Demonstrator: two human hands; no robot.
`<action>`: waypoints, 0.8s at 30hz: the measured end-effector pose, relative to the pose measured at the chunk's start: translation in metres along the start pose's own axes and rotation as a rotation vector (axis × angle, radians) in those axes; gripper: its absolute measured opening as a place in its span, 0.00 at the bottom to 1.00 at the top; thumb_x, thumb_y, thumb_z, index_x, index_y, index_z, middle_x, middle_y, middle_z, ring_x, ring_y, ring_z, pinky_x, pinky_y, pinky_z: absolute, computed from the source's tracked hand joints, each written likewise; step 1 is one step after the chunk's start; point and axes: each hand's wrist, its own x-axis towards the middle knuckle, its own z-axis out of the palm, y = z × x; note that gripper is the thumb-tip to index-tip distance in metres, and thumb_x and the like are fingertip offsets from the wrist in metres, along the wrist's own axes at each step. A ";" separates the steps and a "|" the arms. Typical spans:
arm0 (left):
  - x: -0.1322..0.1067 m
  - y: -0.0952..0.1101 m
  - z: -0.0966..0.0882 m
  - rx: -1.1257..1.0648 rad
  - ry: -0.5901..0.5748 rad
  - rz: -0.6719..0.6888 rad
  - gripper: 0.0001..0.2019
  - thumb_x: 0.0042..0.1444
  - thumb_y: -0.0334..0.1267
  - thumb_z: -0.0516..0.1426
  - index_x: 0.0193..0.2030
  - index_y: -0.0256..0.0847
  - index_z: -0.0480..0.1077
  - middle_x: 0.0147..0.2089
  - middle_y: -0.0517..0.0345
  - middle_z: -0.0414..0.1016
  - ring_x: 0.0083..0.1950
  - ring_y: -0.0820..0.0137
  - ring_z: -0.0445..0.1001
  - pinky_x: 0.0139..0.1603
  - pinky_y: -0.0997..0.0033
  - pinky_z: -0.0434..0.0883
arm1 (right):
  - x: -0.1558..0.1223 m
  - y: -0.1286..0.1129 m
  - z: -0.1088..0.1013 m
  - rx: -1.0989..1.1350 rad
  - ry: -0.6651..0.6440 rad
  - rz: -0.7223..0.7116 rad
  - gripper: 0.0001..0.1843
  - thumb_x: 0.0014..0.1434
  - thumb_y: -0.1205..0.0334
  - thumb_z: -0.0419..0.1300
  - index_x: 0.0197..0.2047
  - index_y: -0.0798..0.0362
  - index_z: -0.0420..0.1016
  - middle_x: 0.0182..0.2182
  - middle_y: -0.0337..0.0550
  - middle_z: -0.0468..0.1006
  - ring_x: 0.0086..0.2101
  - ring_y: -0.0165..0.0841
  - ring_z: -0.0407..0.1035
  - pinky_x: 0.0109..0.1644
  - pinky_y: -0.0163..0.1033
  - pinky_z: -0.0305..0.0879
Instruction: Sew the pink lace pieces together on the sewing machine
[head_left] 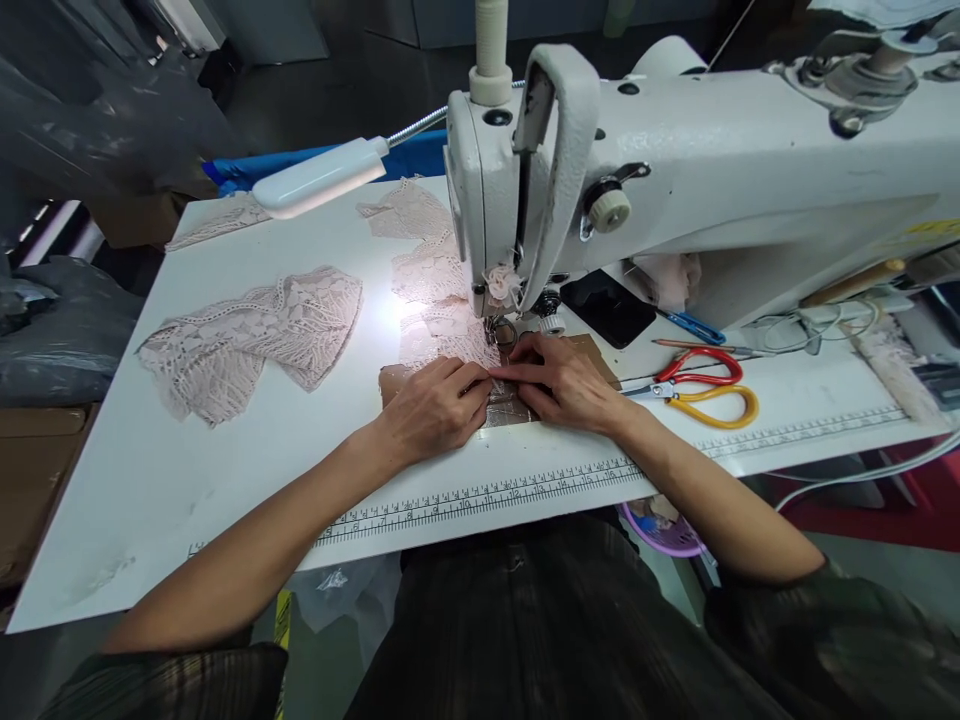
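Pale pink lace fabric (442, 335) runs under the needle area of a white sewing machine (487, 200). My left hand (437, 405) lies over the near left part of the lace, fingers bent and pressed together at its edge. Just in front of the presser foot, my right hand (559, 380) pinches at the same edge, its fingertips meeting those of the left. What exactly sits between the fingertips is small and partly hidden. Brown cardboard (592, 358) lies beneath and beside the hands, around the metal needle plate (510, 411).
Further lace pieces (255, 340) lie on the white table at left. Right of my hand are scissors (709, 385) with red and yellow handles, a black phone (609, 307) and a pencil (705, 346). A lamp (322, 178) hangs low over the back; a ruler strip (480, 500) lines the front edge.
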 end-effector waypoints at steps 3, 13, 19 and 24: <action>0.000 0.002 -0.002 0.017 -0.026 -0.004 0.09 0.63 0.31 0.54 0.41 0.32 0.76 0.38 0.47 0.78 0.38 0.64 0.76 0.39 0.62 0.76 | 0.000 -0.001 -0.002 -0.031 -0.050 -0.012 0.21 0.62 0.69 0.55 0.53 0.43 0.80 0.45 0.49 0.72 0.48 0.41 0.65 0.52 0.52 0.66; 0.002 0.000 -0.005 0.051 -0.048 -0.040 0.10 0.64 0.33 0.54 0.40 0.36 0.77 0.40 0.51 0.79 0.37 0.66 0.75 0.39 0.63 0.72 | 0.003 -0.005 -0.002 -0.080 -0.109 0.048 0.21 0.63 0.68 0.55 0.56 0.46 0.78 0.47 0.51 0.72 0.47 0.42 0.66 0.52 0.53 0.68; 0.005 -0.006 -0.002 0.070 -0.055 -0.042 0.11 0.65 0.35 0.53 0.42 0.34 0.76 0.41 0.49 0.78 0.37 0.64 0.74 0.39 0.61 0.70 | 0.008 -0.009 -0.003 -0.127 -0.130 0.113 0.21 0.64 0.65 0.54 0.58 0.48 0.76 0.47 0.53 0.71 0.46 0.42 0.67 0.48 0.51 0.69; 0.006 -0.011 0.001 0.061 -0.075 -0.060 0.13 0.65 0.36 0.51 0.43 0.33 0.76 0.42 0.45 0.77 0.38 0.62 0.74 0.39 0.58 0.70 | 0.013 -0.010 -0.003 -0.213 -0.127 0.124 0.21 0.65 0.63 0.53 0.59 0.46 0.74 0.48 0.53 0.70 0.42 0.40 0.66 0.43 0.46 0.69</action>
